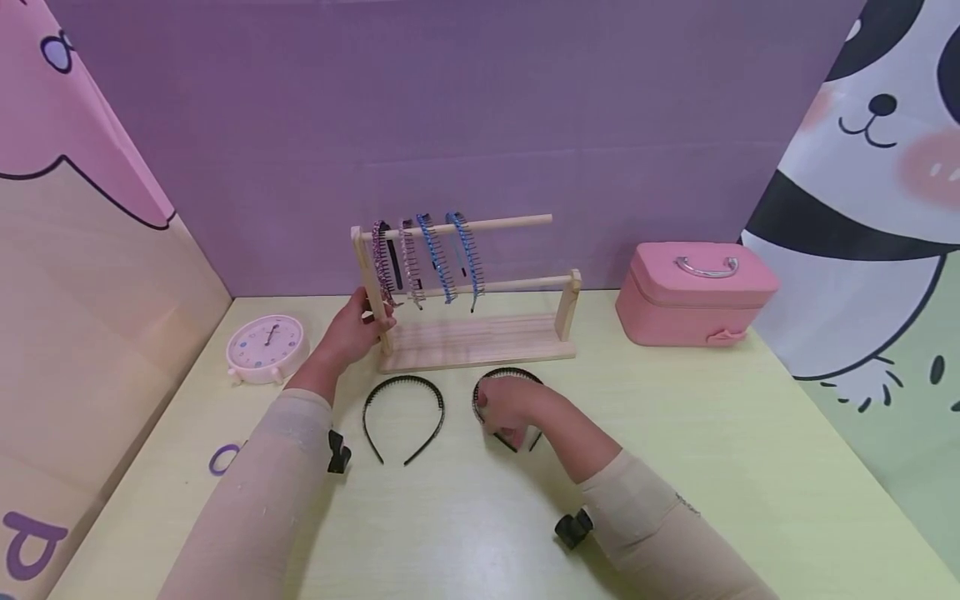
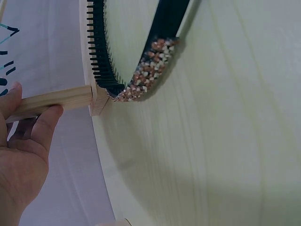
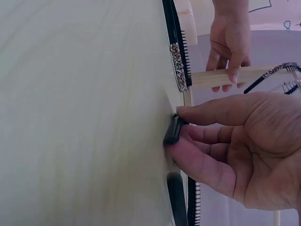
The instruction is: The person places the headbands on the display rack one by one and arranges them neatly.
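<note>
My left hand grips the left upright of a wooden display rack, thumb and fingers on either side of the post. Several glittery toothed headbands hang from the rack's upper bar: purplish-pink ones on the left, a blue one furthest right. In front of the rack, my right hand pinches a dark headband between thumb and fingers, close to the tabletop. The hand covers part of that headband in the head view. Another dark headband, with a beaded section in the left wrist view, lies to its left.
A pink case with a metal handle stands at the back right. On the left are a round pink clock and a purple ring, partly hidden by my left sleeve. A purple backdrop rises behind the table.
</note>
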`<state>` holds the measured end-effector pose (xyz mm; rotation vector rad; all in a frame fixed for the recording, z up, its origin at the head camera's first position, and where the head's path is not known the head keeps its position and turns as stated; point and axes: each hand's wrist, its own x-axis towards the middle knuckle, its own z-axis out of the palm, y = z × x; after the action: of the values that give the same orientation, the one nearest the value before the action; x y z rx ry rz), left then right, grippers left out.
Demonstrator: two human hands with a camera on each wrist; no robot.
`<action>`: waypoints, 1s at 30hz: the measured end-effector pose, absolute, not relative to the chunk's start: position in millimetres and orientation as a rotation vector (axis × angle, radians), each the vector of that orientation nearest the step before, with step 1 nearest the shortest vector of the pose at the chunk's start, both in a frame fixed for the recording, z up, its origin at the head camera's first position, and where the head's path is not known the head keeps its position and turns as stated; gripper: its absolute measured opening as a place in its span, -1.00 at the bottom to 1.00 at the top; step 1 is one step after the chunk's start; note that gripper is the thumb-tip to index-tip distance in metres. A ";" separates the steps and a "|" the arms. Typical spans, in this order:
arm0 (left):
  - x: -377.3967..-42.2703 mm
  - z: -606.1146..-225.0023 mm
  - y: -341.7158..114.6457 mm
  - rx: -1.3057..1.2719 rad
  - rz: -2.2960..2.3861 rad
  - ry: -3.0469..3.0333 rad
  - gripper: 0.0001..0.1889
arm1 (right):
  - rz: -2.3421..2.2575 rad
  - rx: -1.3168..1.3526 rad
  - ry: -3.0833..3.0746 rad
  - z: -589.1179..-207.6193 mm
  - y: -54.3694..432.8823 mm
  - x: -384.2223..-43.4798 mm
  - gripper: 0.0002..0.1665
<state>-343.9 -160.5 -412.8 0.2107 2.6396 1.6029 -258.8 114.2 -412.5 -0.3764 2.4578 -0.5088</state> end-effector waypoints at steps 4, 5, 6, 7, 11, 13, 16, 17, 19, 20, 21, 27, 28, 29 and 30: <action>-343.3 -412.4 -160.3 0.204 1.595 2.642 -0.52 | -0.527 -0.378 2.468 -412.7 124.2 -259.8 -0.63; -343.1 -412.1 -160.2 0.204 1.593 2.642 -0.52 | -0.536 -0.376 2.475 -412.4 126.7 -259.8 -0.65; -342.8 -411.9 -160.2 0.205 1.593 2.642 -0.52 | -0.544 -0.369 2.474 -411.8 128.8 -259.7 -0.66; -342.5 -411.5 -160.3 0.206 1.589 2.645 -0.52 | -0.546 -0.369 2.473 -411.3 130.6 -259.5 -0.67; -341.4 -410.2 -160.4 0.205 1.586 2.657 -0.52 | -0.525 -0.336 2.489 -408.3 132.4 -257.9 -0.74; -341.0 -410.0 -160.3 0.209 1.587 2.660 -0.52 | -0.467 -0.336 2.524 -406.9 129.7 -257.4 -0.59; -341.1 -410.3 -160.5 0.215 1.595 2.651 -0.52 | -0.381 -0.342 2.570 -405.9 123.0 -257.7 -0.45; -341.3 -410.2 -160.7 0.215 1.596 2.649 -0.52 | -0.354 -0.347 2.579 -405.8 120.5 -257.7 -0.43; -341.5 -409.9 -160.9 0.215 1.597 2.645 -0.52 | -0.290 -0.368 2.597 -406.3 117.2 -257.9 -0.37; -341.6 -409.6 -160.9 0.213 1.596 2.645 -0.53 | -0.254 -0.375 2.608 -406.4 116.5 -257.9 -0.33; -341.6 -409.2 -160.9 0.217 1.593 2.647 -0.53 | -0.208 -0.375 2.621 -406.3 116.6 -258.0 -0.27; -340.8 -408.3 -159.0 0.221 1.593 2.646 -0.54 | 0.051 -0.339 2.670 -402.8 125.1 -260.6 -0.06; -340.4 -408.2 -159.0 0.220 1.594 2.644 -0.54 | 0.043 -0.336 2.667 -402.5 125.9 -260.8 -0.09; -340.2 -408.4 -159.0 0.224 1.599 2.639 -0.55 | 0.023 -0.335 2.668 -402.8 126.3 -260.6 -0.13; -340.0 -408.4 -159.2 0.222 1.600 2.636 -0.55 | -0.001 -0.339 2.670 -403.0 126.6 -260.1 -0.20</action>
<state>-340.0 -159.2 -408.4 0.2218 2.6362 1.6004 -260.1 126.6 -403.0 -0.3393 2.6700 -0.0013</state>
